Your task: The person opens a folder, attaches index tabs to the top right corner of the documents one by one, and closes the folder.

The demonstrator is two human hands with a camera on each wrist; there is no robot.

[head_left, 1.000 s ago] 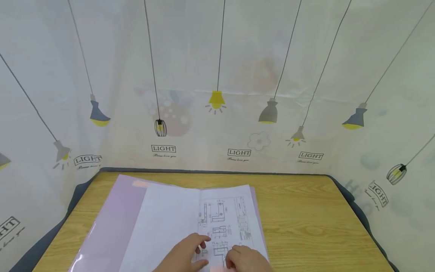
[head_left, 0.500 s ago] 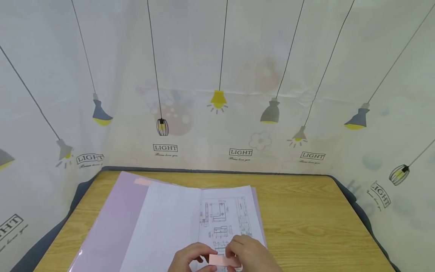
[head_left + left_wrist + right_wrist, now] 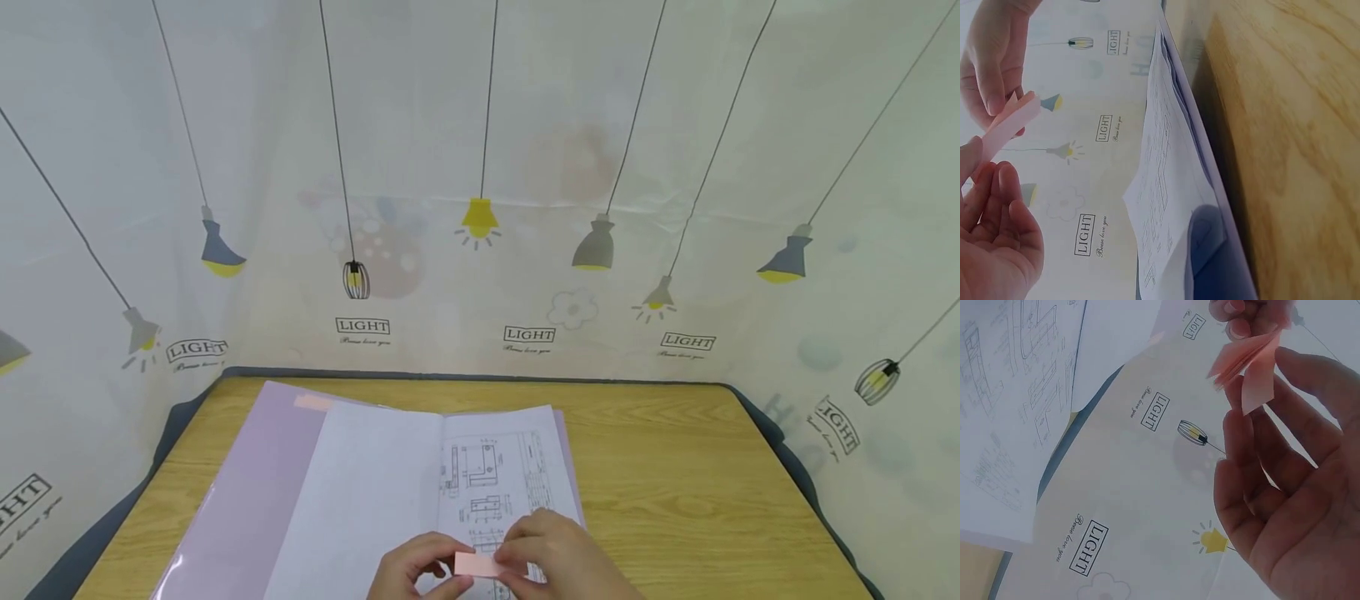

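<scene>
Over the lower part of an open document with line drawings (image 3: 517,458), both hands hold a small pad of pink sticky notes (image 3: 474,565). My left hand (image 3: 420,565) pinches the pad's left end between thumb and fingers. The right hand (image 3: 551,554) pinches its other end, fingertips covering that side in the head view. In the right wrist view, a sheet (image 3: 1260,387) bends apart from the rest of the pad (image 3: 1235,359), near the right thumb and fingers. The left wrist view shows the pink strip (image 3: 1010,125) stretching between the two hands, raised above the pages.
A purple folder (image 3: 247,467) lies beneath the papers on the wooden table (image 3: 690,483). Near its top edge is another pink strip (image 3: 312,402). A blank white page (image 3: 360,483) covers the left side. A lamp-patterned curtain (image 3: 420,167) surrounds the table's back and sides.
The pink sticky notes, mostly hidden a second ago, have been raised into view between the hands. The left hand has moved right and down to grip their left end.
</scene>
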